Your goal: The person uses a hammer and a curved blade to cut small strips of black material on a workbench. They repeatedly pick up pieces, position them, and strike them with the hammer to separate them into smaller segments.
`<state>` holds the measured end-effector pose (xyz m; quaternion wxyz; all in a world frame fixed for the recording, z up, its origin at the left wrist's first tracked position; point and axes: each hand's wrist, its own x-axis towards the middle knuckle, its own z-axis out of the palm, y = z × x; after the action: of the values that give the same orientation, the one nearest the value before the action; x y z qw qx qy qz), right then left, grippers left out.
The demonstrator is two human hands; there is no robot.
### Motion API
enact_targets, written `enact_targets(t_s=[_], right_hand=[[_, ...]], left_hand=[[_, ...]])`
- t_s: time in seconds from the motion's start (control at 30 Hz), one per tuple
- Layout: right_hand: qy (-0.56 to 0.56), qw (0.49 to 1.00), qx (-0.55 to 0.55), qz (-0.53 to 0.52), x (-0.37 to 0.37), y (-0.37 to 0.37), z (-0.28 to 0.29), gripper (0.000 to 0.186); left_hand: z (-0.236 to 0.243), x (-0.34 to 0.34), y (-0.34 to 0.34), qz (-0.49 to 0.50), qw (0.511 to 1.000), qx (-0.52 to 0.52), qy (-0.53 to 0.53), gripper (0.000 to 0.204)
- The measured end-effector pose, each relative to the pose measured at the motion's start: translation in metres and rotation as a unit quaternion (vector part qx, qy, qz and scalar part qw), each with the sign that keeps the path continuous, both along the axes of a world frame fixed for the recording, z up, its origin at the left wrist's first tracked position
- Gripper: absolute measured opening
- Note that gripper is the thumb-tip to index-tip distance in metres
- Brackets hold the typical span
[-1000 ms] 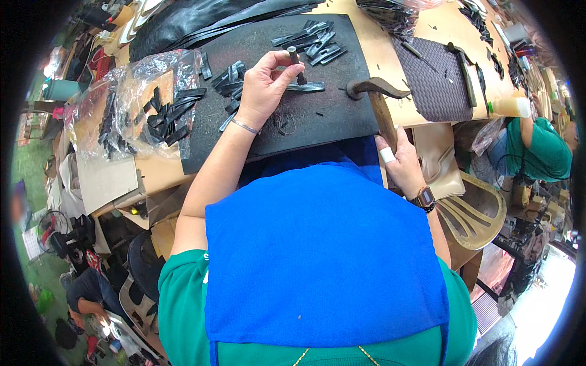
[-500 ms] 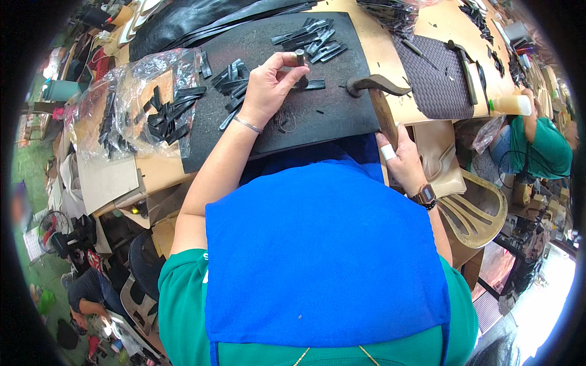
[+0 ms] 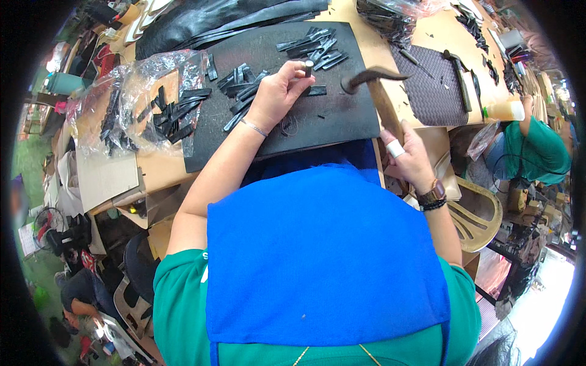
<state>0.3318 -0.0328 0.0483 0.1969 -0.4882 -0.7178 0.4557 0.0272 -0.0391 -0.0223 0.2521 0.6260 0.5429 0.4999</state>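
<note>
Tan wood makes up the big table (image 3: 370, 52), and it looks hard and strong. On it lies a wide, flat, black board (image 3: 342, 122) with a worn, rough top, so small things on it should not slide much. Thin, flat, shiny black strips are heaped on the board, one heap (image 3: 241, 85) near the left arm and another heap (image 3: 312, 44) near the far edge. They look light, smooth and bendy, and may slip over each other, so one strip is best picked up by its end.

Next in size is the hammer with a brown wooden handle and a curved dark metal head (image 3: 383, 100). The right hand (image 3: 410, 155) is closed around the low end of its handle. The head is over the board's right side; I cannot tell if it touches. That end must be the heavy one, so a firm hold on the wood is good.

The left hand (image 3: 278, 94) is well apart from the right one. Its thumb and finger pinch a short, round, dark metal rod (image 3: 309, 68) above the board. It looks hard, stiff and a bit heavy for its size, and smooth enough to slip, so pinch its side and keep fingers off the top. Its low end is hidden.

Smallest is one black strip end (image 3: 318, 91), poking out beside those fingers.
</note>
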Motion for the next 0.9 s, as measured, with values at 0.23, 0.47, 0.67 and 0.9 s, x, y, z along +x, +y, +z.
enact_targets(t_s=[0.23, 0.47, 0.67, 0.9], right_hand=[[0.480, 0.863, 0.133, 0.086, -0.051, 0.036, 0.078, 0.030], [0.012, 0.977, 0.144, 0.158, -0.056, 0.036, 0.098, 0.034], [-0.046, 0.981, 0.118, 0.147, -0.045, 0.031, 0.052, 0.032], [-0.136, 0.957, 0.208, 0.152, -0.026, 0.009, 0.003, 0.030]], left_hand=[[0.005, 0.005, -0.004, 0.020, 1.000, 0.019, -0.001, 0.021], [-0.006, 0.001, -0.001, 0.029, 0.998, 0.055, 0.015, 0.020], [-0.004, 0.003, -0.002, 0.011, 0.998, 0.051, 0.038, 0.020], [-0.005, -0.001, 0.002, 0.017, 0.999, 0.004, -0.046, 0.017]])
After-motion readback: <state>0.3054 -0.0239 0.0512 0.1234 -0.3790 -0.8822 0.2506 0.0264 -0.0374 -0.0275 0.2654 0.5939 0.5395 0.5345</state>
